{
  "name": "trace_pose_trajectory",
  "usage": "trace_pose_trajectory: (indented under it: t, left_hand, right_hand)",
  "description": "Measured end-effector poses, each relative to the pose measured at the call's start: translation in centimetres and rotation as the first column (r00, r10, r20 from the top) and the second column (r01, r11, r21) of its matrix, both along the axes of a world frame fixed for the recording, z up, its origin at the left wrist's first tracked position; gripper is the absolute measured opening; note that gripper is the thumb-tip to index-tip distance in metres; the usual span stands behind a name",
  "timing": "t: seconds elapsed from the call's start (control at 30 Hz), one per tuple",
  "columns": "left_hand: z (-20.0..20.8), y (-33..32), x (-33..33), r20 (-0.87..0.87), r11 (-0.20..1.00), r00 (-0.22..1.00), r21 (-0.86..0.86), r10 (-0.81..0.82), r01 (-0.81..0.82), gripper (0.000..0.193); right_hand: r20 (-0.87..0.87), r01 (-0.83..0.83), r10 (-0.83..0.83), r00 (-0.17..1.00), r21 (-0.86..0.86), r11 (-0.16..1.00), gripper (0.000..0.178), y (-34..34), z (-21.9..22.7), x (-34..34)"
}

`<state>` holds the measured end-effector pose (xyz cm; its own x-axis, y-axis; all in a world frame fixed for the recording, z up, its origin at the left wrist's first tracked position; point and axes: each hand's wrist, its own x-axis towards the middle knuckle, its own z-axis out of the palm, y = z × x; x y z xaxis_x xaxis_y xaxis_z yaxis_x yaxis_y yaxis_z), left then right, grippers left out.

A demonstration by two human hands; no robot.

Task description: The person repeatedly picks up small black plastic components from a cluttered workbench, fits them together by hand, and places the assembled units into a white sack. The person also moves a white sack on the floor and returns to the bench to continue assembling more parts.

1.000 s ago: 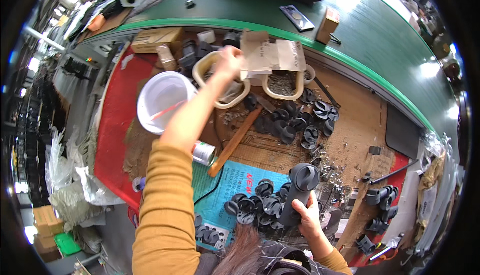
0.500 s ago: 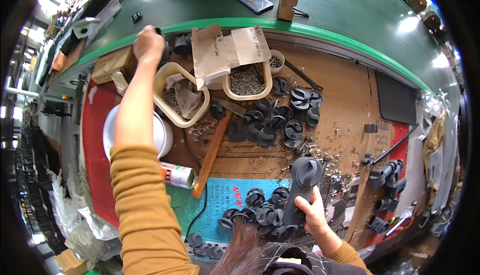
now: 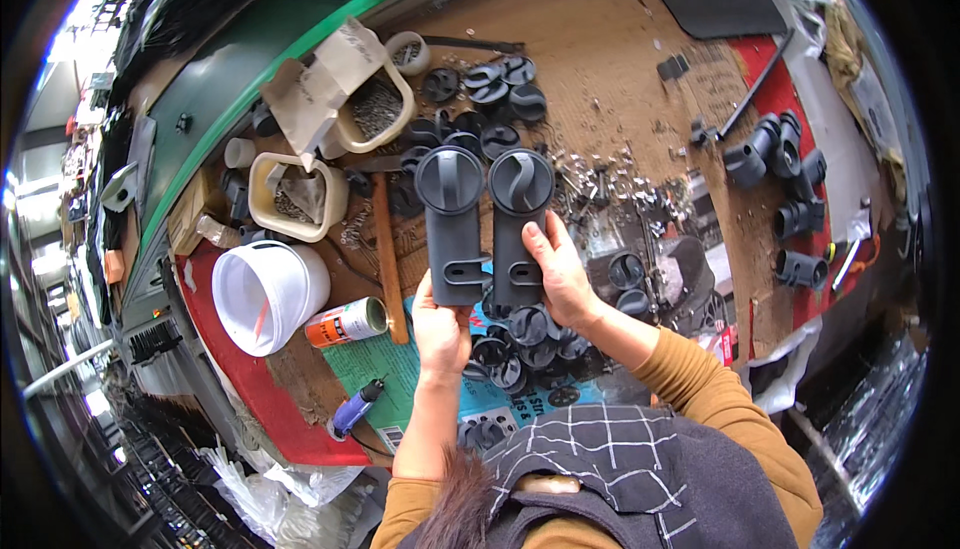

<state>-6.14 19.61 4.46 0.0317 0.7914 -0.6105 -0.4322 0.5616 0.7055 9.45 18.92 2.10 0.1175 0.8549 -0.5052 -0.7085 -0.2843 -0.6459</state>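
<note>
Two matching dark grey plastic pieces, each a flat body with a round twist knob at the top, stand side by side in front of me. The left piece [image 3: 455, 249] is gripped near its lower end by my left hand [image 3: 443, 336]. My right hand [image 3: 563, 274] closes around the right piece [image 3: 512, 239], its thumb lying on the front. Both knobs face up, and their raised ridges are turned differently. Small slotted tabs stick out near the lower ends. Below and behind them lie loose dark round knobs [image 3: 528, 324], partly hidden.
At the left are a white bucket [image 3: 300, 274], a can [image 3: 345, 324], a purple-handled tool [image 3: 358, 406] and a wooden-handled tool [image 3: 389, 269]. Cream tubs [image 3: 262, 204] hold small metal parts. Scattered screws [image 3: 610, 184] lie beyond my right hand; dark pipe-like fittings [image 3: 790, 149] lie farther right.
My left hand has come back from the far left to the middle, now with a second grey piece. My right hand has brought its piece beside it. The view has turned.
</note>
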Motion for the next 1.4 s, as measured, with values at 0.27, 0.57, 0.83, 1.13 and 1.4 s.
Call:
trace_pose_trajectory:
  t: [0.27, 0.57, 0.83, 1.13, 1.4]
  left_hand:
    - [-1.0, -2.6, 0.5, 0.027, 0.997, 0.997, 0.016, -0.072, 0.072, 0.02]
    - [0.1, -2.4, 1.0, -0.056, 0.999, 0.997, -0.01, -0.051, 0.051, 0.022]
    - [-0.4, -2.3, 1.1, -0.037, 0.999, 0.998, 0.01, -0.049, 0.049, 0.022]
    - [-1.7, -0.2, -0.5, 0.863, 0.873, 0.146, -0.487, 0.483, -0.011, 0.033]
    - [-1.7, 4.3, -1.8, 0.924, 0.912, -0.045, -0.382, 0.379, -0.152, 0.029]
  right_hand:
    - [-0.026, 0.033, -0.036, 0.999, -0.113, 0.993, 0.04, -2.1, -0.3, 1.3]
    - [-0.057, 0.014, -0.021, 0.998, -0.13, 0.991, 0.041, -1.8, -0.7, 1.4]
    - [-0.27, -0.017, -0.008, 0.963, -0.09, 0.996, 0.046, -2.6, 0.1, 2.8]
    - [-0.944, -0.081, 0.266, 0.196, 0.255, 0.964, 0.042, -3.0, -0.8, 4.4]
    - [-0.914, -0.026, 0.38, 0.144, 0.38, 0.925, 0.037, -3.6, -0.2, 3.7]
